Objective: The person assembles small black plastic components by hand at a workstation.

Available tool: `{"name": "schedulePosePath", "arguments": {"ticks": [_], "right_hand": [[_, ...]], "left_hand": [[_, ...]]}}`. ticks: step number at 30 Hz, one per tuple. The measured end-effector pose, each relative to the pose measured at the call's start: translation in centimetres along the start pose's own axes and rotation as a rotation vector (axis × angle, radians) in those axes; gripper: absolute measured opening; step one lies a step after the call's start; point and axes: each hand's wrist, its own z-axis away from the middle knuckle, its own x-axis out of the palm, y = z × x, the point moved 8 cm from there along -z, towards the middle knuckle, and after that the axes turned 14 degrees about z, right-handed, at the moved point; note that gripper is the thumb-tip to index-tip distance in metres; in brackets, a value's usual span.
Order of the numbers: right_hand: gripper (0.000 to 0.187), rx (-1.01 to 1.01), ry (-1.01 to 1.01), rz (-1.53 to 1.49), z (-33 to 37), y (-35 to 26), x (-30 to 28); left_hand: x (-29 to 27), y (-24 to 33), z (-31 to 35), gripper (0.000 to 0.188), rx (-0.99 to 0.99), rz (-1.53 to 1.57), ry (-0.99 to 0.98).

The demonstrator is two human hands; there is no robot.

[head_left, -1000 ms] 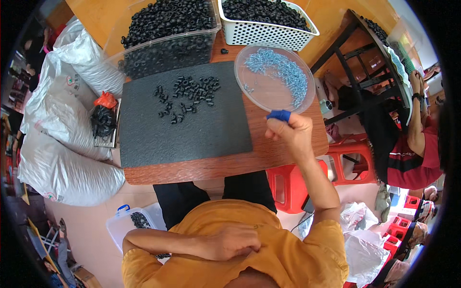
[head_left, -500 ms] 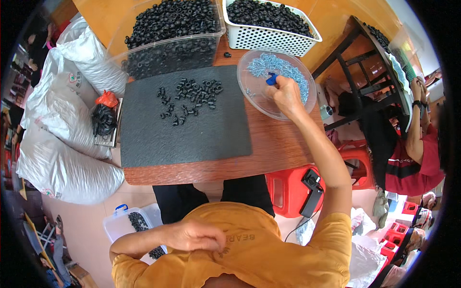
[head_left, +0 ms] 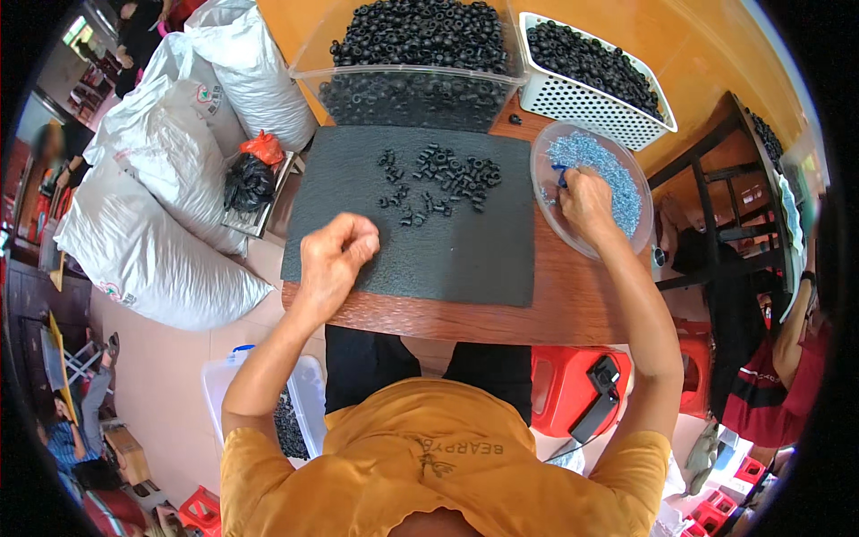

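My right hand [head_left: 586, 199] reaches into a round clear plastic dish [head_left: 548, 222], fingers closed over its left part. At the fingertips shows a small blue piece [head_left: 560, 174], its kind partly hidden by the fingers. Many tiny light-blue, shiny pieces [head_left: 617, 179] lie spread in the dish. Over the left front of a dark grey mat [head_left: 420, 259] is my left hand [head_left: 331, 259], fingers curled and thumb pressed to them; whatever they hold, if anything, is hidden. On the mat's far half lies a loose group of small black tubular parts [head_left: 452, 179].
Behind the mat stands a clear bin [head_left: 412, 112] heaped with black ring-like parts, beside a white perforated basket [head_left: 591, 107] of similar ones. White sacks [head_left: 161, 259] fill the left floor. A red stool [head_left: 564, 380] and a plastic box [head_left: 309, 385] are below the table [head_left: 429, 318].
My left hand has risen from in front of my chest to over the mat. My right hand stays in the dish, a little lower in it. The whole view has shifted, moving the table rightward.
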Motion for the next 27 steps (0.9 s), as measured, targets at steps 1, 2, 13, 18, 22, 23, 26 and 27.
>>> {"name": "schedulePosePath", "arguments": {"ticks": [1, 2, 13, 18, 22, 23, 26, 27], "right_hand": [[0.006, 0.033, -0.027, -0.006, 0.2, 0.4, 0.1], [0.006, 0.027, -0.024, -0.008, 0.3, 0.4, -0.1], [0.005, 0.445, -0.036, -0.802, 4.2, 4.4, -0.8], [0.005, 0.552, -0.003, -1.071, 5.8, 2.2, -3.2], [0.008, 0.518, 0.055, -1.165, 7.3, -0.6, -4.3], [0.008, 0.533, 0.032, -1.21, 7.7, -2.1, -4.2], [0.009, 0.476, 0.024, -1.25, 8.0, -5.6, -3.6], [0.009, 0.401, 0.038, -1.247, 7.9, -6.6, -3.5]], "left_hand": [[-0.2, -0.4, -0.9, 0.007, 0.001, -0.001, 0.004], [-0.6, -0.5, -1.6, 0.007, 0.029, -0.05, 0.033], [2.6, 3.6, -2.1, 0.012, 0.441, -0.345, -0.005], [2.6, 3.6, -2.1, 0.013, 0.421, -0.378, 0.044], [2.4, 3.8, -1.8, 0.015, 0.491, -0.47, 0.08], [2.4, 3.9, -1.8, 0.015, 0.514, -0.469, 0.083], [2.7, 4.2, -3.1, 0.014, 0.472, -0.483, 0.071], [2.9, 4.3, -3.9, 0.014, 0.474, -0.482, 0.067]]}}
